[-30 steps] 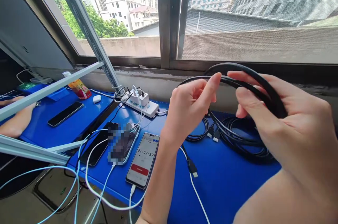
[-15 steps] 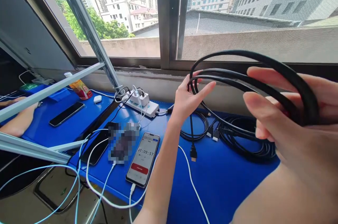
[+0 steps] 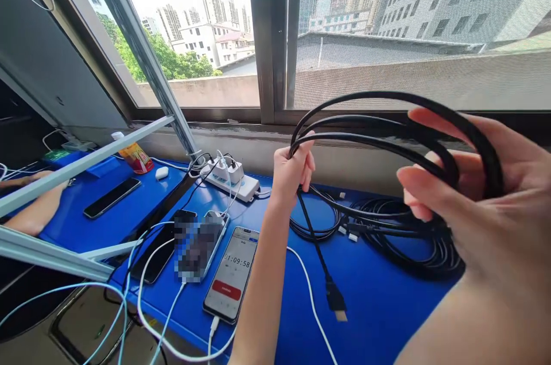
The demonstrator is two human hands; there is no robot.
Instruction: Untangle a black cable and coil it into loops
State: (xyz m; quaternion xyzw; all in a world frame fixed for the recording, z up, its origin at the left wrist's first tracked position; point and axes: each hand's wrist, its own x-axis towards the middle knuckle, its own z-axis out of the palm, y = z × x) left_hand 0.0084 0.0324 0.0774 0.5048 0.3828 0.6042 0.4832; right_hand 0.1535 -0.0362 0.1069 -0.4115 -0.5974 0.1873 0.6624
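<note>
My left fingers (image 3: 307,173) close firmly on the black cable (image 3: 387,95) while my right fingers (image 3: 437,124), part-curled, hold its loops, presumably keeping the coil even, the plug (image 3: 336,297) hanging below my left.

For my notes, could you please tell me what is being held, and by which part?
A looped black cable: the left hand grips it at the left bend of its loops, the right hand at their right bend, between thumb and fingers.
</note>
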